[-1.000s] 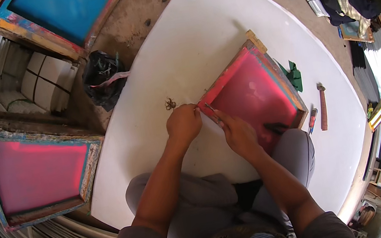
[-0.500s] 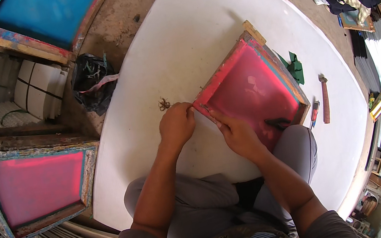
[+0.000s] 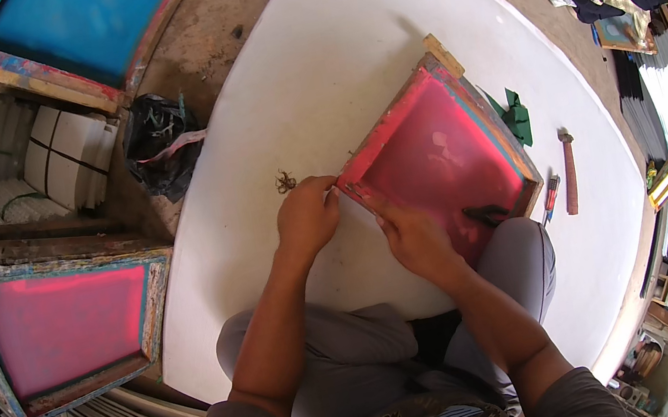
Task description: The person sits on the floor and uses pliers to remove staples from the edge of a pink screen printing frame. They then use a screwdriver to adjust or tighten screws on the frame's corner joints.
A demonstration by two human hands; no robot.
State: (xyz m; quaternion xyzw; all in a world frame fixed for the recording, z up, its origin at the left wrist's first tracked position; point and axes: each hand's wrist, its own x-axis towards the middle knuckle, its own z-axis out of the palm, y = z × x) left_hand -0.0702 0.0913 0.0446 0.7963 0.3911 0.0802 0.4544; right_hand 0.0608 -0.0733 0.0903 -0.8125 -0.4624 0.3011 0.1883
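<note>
A wooden screen-printing frame [image 3: 403,121] with pink mesh [image 3: 440,161] lies slanted on a white board, its near side by my right knee. At its left corner my left hand [image 3: 307,215] is closed in a pinch; what lies between the fingertips is too small to make out. My right hand [image 3: 415,237] grips the frame's near edge, close to that corner, thumb and fingers along the wood. A dark tool [image 3: 485,214] lies on the mesh near my knee, its kind unclear. A small tangle of brown strands [image 3: 285,182] sits left of my left hand.
Right of the frame lie a green cloth-like piece [image 3: 517,120], a red utility knife [image 3: 553,193] and a hammer [image 3: 569,171], all on the white board [image 3: 325,44]. More screen frames [image 3: 158,302] stand at left, beside a black plastic bag [image 3: 157,136] and stacked white sheets [image 3: 68,154].
My left hand has shifted very slightly up and left at the corner. The right hand's fingers have moved a little on the edge; the frame stays in place.
</note>
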